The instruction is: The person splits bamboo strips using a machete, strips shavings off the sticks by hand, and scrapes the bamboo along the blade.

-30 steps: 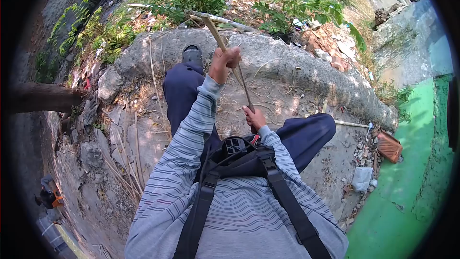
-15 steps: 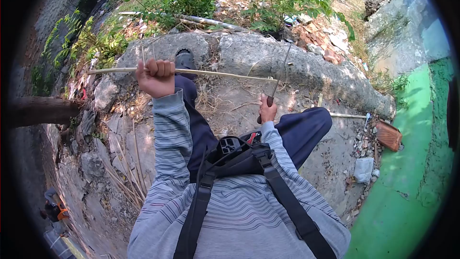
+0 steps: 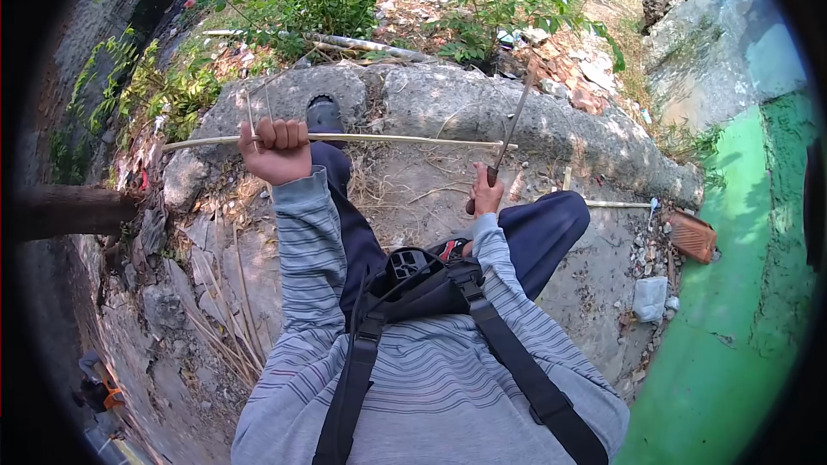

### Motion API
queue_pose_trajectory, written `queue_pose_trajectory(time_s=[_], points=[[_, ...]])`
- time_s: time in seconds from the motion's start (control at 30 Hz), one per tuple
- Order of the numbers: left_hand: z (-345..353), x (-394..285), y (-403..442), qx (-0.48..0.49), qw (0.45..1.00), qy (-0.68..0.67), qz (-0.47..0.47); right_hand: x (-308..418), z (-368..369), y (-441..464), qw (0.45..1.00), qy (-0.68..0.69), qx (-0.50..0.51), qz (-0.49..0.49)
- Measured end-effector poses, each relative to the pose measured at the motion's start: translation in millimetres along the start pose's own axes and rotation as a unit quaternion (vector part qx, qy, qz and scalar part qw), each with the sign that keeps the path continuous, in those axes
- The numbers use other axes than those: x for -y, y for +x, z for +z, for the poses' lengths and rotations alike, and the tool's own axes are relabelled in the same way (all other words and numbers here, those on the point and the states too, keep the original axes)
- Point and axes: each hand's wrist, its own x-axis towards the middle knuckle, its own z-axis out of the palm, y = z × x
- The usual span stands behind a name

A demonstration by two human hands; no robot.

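Observation:
My left hand [image 3: 280, 151] is closed in a fist round a long, thin bamboo strip [image 3: 388, 138], which lies nearly level across my view. In my right hand [image 3: 487, 191] is a long-bladed knife [image 3: 514, 120], its dark brown handle in my fingers. The blade points up and a little right, away from my body. It crosses the strip close to the strip's right end, and a short piece shows beyond the blade. Whether the edge is biting into the strip is too fine to make out.
A rough stone kerb [image 3: 482, 103] curves in front of my feet. Several long strips [image 3: 226, 310] lie on the ground at left. On the right are a brownish-orange plastic tray [image 3: 692, 237], a whitish block [image 3: 649, 299] and green paving [image 3: 706, 362]. A person [image 3: 96, 392] is at far lower left.
The knife blade leans further right and meets the strip slightly in from its right end. The strip reaches a little further right. My left hand keeps its grip.

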Motion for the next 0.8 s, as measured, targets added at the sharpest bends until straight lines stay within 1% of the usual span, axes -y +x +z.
queue_pose_trajectory(time_s=[0.07,0.13,0.2,0.27,0.37,0.5,0.6,0.67,0.8], points=[[2.0,-2.3,0.3,-0.013,1.000,0.004,0.003,21.2,-1.0,11.0,0.998,0.049,-0.045,-0.020],[1.7,-3.9,0.2,-0.004,1.000,0.003,-0.001,31.4,-9.1,26.9,0.996,0.063,-0.057,-0.021],[3.9,-4.1,0.3,0.008,1.000,-0.010,-0.003,38.3,-17.4,43.3,0.987,0.108,-0.105,-0.055],[2.4,-4.4,-0.1,0.006,1.000,-0.014,0.001,42.2,-29.8,53.7,0.987,0.099,-0.111,-0.061],[1.1,-5.3,0.0,-0.001,1.000,-0.014,0.006,47.6,-40.7,55.3,0.987,0.061,-0.141,-0.037],[-2.7,-5.8,-1.3,0.001,1.000,-0.025,-0.001,48.0,-37.9,51.0,0.985,0.089,-0.147,-0.019],[-5.3,-6.2,-0.7,-0.005,1.000,-0.015,-0.005,43.2,-37.7,50.8,0.986,0.111,-0.122,-0.015],[-4.4,-4.7,0.2,-0.006,1.000,-0.018,-0.005,45.6,-36.4,47.8,0.988,0.117,-0.103,0.006],[-2.8,-3.2,-0.2,-0.005,1.000,-0.019,-0.004,39.7,-38.0,54.0,0.989,0.128,-0.073,0.005]])
